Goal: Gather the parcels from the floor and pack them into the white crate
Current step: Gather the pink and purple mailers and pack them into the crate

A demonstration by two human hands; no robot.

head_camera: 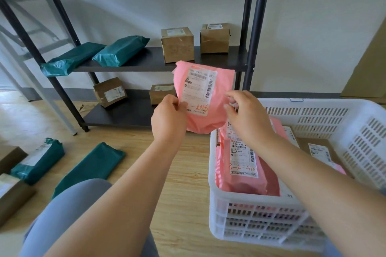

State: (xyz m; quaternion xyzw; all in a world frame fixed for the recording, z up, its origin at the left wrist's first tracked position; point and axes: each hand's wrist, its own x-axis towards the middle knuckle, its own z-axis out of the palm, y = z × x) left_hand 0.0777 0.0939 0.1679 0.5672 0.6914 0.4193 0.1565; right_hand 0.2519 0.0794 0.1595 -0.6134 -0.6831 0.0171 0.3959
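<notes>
Print on the pink parcel (211, 119) is blurred beyond reading; the crate (261, 225) is cut off at the right edge.

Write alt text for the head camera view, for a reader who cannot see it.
The left hand and right hand hold a pink parcel up beside a white crate that holds other pink parcels. Green parcels and brown boxes lie on the wooden floor at left, with more on a dark shelf behind.

I have both bare forearms stretched forward, my left hand (169, 120) and right hand (248, 120) raised side by side, each pinching an edge of the pink parcel (203, 96) between thumb and fingers.
</notes>
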